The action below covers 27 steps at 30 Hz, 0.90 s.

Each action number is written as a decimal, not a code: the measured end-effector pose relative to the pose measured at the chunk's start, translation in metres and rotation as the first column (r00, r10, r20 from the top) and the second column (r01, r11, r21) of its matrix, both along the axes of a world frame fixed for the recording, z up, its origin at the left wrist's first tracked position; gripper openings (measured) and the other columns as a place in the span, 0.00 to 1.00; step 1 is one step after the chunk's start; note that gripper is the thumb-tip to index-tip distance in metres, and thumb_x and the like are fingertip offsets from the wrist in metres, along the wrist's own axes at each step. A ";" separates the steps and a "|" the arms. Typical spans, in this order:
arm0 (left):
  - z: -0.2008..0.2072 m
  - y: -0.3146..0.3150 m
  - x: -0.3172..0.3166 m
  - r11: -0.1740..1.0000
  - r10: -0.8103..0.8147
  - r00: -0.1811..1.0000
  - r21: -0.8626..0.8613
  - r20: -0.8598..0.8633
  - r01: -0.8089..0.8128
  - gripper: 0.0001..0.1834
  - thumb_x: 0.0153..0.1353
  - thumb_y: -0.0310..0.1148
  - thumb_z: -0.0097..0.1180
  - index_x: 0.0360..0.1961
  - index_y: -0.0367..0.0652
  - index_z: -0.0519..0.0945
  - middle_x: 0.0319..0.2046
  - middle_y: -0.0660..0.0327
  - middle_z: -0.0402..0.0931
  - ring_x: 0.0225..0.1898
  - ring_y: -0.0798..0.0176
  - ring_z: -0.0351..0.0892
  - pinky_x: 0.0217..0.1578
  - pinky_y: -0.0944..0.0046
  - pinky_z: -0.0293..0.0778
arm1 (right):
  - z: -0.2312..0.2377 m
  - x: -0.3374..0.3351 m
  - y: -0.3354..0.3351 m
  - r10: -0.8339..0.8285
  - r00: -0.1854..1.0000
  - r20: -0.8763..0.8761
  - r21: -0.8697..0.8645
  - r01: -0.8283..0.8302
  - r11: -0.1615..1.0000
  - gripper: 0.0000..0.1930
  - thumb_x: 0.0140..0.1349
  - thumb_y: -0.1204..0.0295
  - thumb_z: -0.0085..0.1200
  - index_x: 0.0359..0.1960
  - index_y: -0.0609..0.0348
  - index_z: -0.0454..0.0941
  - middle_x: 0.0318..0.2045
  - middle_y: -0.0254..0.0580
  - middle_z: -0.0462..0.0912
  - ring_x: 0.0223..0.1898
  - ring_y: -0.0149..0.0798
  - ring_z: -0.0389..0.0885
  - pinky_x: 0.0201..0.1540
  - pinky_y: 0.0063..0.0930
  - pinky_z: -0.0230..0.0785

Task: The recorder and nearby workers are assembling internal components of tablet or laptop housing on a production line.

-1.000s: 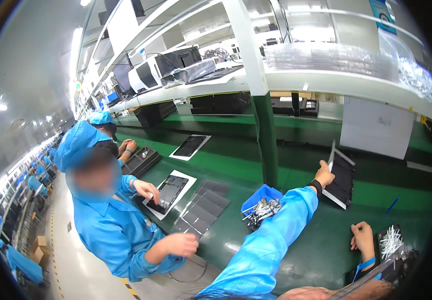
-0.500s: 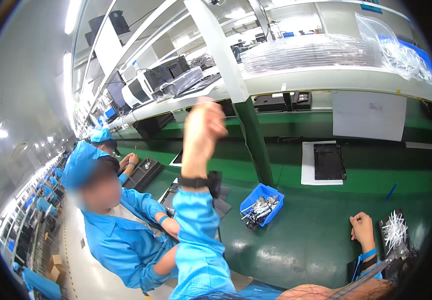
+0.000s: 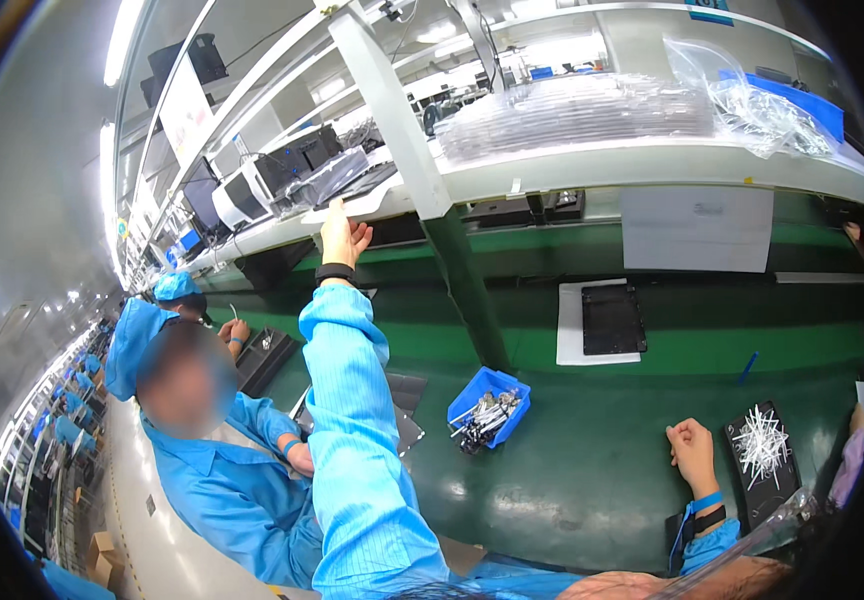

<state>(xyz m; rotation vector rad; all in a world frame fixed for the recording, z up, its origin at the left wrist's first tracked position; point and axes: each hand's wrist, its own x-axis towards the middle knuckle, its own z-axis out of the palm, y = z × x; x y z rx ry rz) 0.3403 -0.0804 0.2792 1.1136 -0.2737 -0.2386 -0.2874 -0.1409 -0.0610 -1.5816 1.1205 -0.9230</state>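
Observation:
My left hand (image 3: 343, 238) is raised at the arm's full length to the shelf edge. Its fingers are closed at the rim of a white sheet (image 3: 377, 201) that juts past the shelf edge, with a dark flat panel (image 3: 364, 183) lying on it. The thumb and fingertips are partly hidden. My right hand (image 3: 692, 452) rests on the green bench at the right, its fingers curled in loosely with nothing visible in them. Beside it lies a black tray (image 3: 788, 478) heaped with white strips (image 3: 762, 440).
A blue bin (image 3: 522, 398) of small metal parts stands mid-bench. Farther back, a black panel (image 3: 613, 320) lies on white paper (image 3: 571, 325), with a blue pen (image 3: 749, 367) to its right. A post (image 3: 452, 270) rises near my left arm; a co-worker (image 3: 222, 480) sits at the left.
My left hand has moved left to the shelf edge and closed on the white sheet there. The view has shifted slightly to the right. My right hand stays curled on the bench.

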 end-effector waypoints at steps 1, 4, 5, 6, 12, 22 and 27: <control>0.001 -0.003 -0.001 1.000 0.003 1.000 -0.004 -0.002 -0.003 0.22 0.66 0.53 0.63 0.42 0.43 0.78 0.32 0.60 0.73 0.32 0.59 0.77 0.35 0.57 0.83 | -0.001 -0.002 0.000 0.002 1.000 -0.003 -0.013 -0.002 1.000 0.11 0.70 0.70 0.63 0.32 0.62 0.76 0.18 0.32 0.77 0.16 0.23 0.74 0.17 0.21 0.65; 0.007 -0.005 0.000 0.996 -0.080 0.992 -0.020 0.097 0.082 0.25 0.67 0.56 0.63 0.43 0.42 0.79 0.31 0.61 0.75 0.31 0.61 0.78 0.35 0.57 0.84 | -0.004 -0.003 -0.002 0.012 1.000 0.018 -0.007 -0.012 1.000 0.11 0.69 0.70 0.63 0.32 0.63 0.77 0.18 0.32 0.78 0.17 0.24 0.75 0.17 0.22 0.67; 0.009 -0.004 0.004 0.995 -0.101 0.979 0.031 0.179 0.097 0.23 0.68 0.53 0.61 0.42 0.42 0.79 0.31 0.61 0.78 0.31 0.62 0.80 0.34 0.58 0.84 | -0.003 -0.002 -0.003 0.014 1.000 0.020 -0.011 -0.014 1.000 0.11 0.69 0.70 0.63 0.32 0.63 0.77 0.18 0.32 0.78 0.17 0.24 0.75 0.17 0.22 0.67; 0.011 -0.003 0.007 0.995 -0.097 0.979 0.028 0.182 0.093 0.23 0.68 0.53 0.61 0.42 0.42 0.79 0.31 0.61 0.78 0.31 0.62 0.80 0.34 0.58 0.84 | -0.002 -0.001 -0.003 0.012 1.000 0.010 -0.013 -0.012 1.000 0.11 0.69 0.70 0.63 0.32 0.63 0.77 0.18 0.32 0.78 0.16 0.24 0.75 0.17 0.22 0.67; 0.014 0.017 -0.052 0.823 -0.369 0.922 -0.420 0.115 0.382 0.17 0.60 0.29 0.49 0.50 0.32 0.74 0.48 0.47 0.80 0.50 0.45 0.85 0.53 0.39 0.85 | -0.005 -0.004 -0.009 0.017 0.999 0.029 -0.003 -0.017 1.000 0.11 0.69 0.70 0.63 0.31 0.63 0.77 0.17 0.33 0.78 0.16 0.24 0.75 0.17 0.22 0.67; -0.069 0.086 -0.160 0.743 -0.227 0.974 -0.642 0.027 0.191 0.12 0.62 0.20 0.52 0.48 0.35 0.73 0.44 0.52 0.79 0.46 0.52 0.83 0.52 0.52 0.83 | -0.007 -0.001 -0.011 0.035 0.997 0.073 0.007 -0.035 0.999 0.10 0.72 0.70 0.61 0.34 0.62 0.77 0.18 0.30 0.76 0.17 0.23 0.74 0.18 0.20 0.64; -0.136 0.144 -0.330 0.840 -0.067 0.997 -0.538 0.033 0.075 0.21 0.60 0.18 0.57 0.56 0.38 0.76 0.50 0.57 0.80 0.55 0.57 0.80 0.62 0.53 0.74 | 0.063 0.035 0.043 0.204 0.875 0.439 0.268 -0.344 0.900 0.18 0.77 0.57 0.52 0.46 0.62 0.79 0.33 0.37 0.84 0.30 0.30 0.84 0.32 0.22 0.76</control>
